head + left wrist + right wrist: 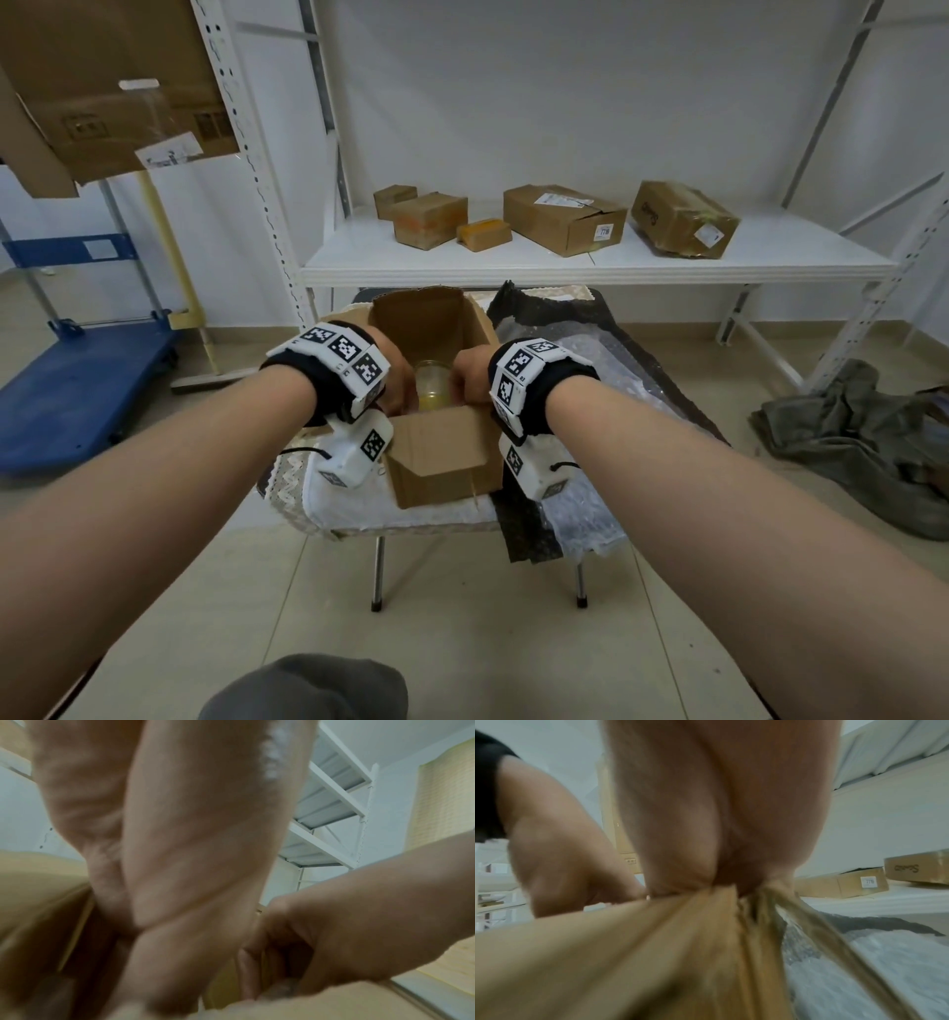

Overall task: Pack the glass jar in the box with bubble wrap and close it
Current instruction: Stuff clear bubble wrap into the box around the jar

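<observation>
An open brown cardboard box [444, 452] stands on a small table covered with a white lace cloth [354, 506]. Inside it, upright and near the front wall, sits a clear glass jar with yellowish contents [433, 384]. The left hand [395, 375] reaches into the box from the left side and the right hand [470, 371] from the right, so the jar lies directly between them. The right hand's fingers curl down over the box's right edge; in the right wrist view the cardboard meets the palm. The left hand's fingers are curled, but whether they grip the jar or the cardboard cannot be told. A sheet of clear bubble wrap [590, 370] lies spread on a black mat just right of the box.
</observation>
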`<control>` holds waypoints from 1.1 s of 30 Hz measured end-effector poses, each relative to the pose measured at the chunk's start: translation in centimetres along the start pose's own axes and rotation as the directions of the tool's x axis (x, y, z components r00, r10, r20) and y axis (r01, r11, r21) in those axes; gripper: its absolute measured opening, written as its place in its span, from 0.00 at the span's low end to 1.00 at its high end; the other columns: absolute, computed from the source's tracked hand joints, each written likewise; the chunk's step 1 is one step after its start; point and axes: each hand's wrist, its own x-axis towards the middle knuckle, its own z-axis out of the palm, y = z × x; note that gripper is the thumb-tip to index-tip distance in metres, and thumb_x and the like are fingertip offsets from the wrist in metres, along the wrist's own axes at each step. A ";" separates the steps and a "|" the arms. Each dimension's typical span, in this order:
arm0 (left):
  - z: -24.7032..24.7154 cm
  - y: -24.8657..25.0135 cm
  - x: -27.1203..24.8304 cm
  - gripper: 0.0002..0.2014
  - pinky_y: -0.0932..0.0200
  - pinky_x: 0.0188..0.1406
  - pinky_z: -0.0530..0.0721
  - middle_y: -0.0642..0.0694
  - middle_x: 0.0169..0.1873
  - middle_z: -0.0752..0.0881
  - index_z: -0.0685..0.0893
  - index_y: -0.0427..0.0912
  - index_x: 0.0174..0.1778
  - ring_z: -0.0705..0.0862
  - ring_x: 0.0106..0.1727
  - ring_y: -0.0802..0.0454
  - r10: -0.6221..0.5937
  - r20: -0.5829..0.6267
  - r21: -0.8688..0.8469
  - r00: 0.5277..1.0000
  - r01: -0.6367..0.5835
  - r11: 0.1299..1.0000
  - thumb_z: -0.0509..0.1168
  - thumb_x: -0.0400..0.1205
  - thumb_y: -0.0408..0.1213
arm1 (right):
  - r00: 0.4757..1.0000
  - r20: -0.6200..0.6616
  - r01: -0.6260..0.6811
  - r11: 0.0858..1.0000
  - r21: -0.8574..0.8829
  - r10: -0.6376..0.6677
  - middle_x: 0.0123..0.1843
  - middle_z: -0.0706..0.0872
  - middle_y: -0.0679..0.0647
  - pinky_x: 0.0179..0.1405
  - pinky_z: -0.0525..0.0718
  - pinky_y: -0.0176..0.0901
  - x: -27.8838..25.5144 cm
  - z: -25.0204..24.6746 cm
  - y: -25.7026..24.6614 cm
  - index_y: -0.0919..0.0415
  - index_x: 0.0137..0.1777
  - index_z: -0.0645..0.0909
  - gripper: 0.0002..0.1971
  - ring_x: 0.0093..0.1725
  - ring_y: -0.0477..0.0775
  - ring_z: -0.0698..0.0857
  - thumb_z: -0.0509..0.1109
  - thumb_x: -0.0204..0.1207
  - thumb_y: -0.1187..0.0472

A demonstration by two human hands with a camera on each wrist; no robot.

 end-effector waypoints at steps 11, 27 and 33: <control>2.4 0.6 1.5 0.20 0.49 0.66 0.81 0.49 0.65 0.84 0.80 0.54 0.70 0.83 0.63 0.48 -0.115 -0.116 -0.001 0.986 0.116 0.993 0.62 0.81 0.48 | 0.998 0.057 -0.001 1.000 -0.005 0.002 0.43 0.91 0.52 0.51 0.90 0.57 6.8 2.9 1.3 0.56 0.47 0.91 0.11 0.41 0.57 0.89 0.78 0.67 0.54; 2.7 1.6 0.7 0.20 0.45 0.80 0.56 0.45 0.73 0.77 0.73 0.49 0.72 0.71 0.76 0.46 -0.119 -0.197 -0.115 0.973 0.097 0.989 0.50 0.86 0.48 | 0.999 -0.045 0.033 0.984 0.176 -0.026 0.67 0.84 0.62 0.63 0.79 0.49 -3.2 0.2 -0.2 0.66 0.69 0.81 0.18 0.66 0.62 0.82 0.60 0.86 0.57; 2.6 1.8 0.2 0.23 0.49 0.77 0.62 0.46 0.70 0.81 0.78 0.48 0.73 0.76 0.72 0.47 -0.135 -0.216 -0.124 0.967 0.110 0.986 0.51 0.86 0.51 | 0.997 -0.069 0.028 0.990 0.135 -0.018 0.67 0.83 0.62 0.65 0.81 0.52 -2.8 0.6 0.2 0.62 0.68 0.82 0.20 0.66 0.63 0.82 0.63 0.85 0.50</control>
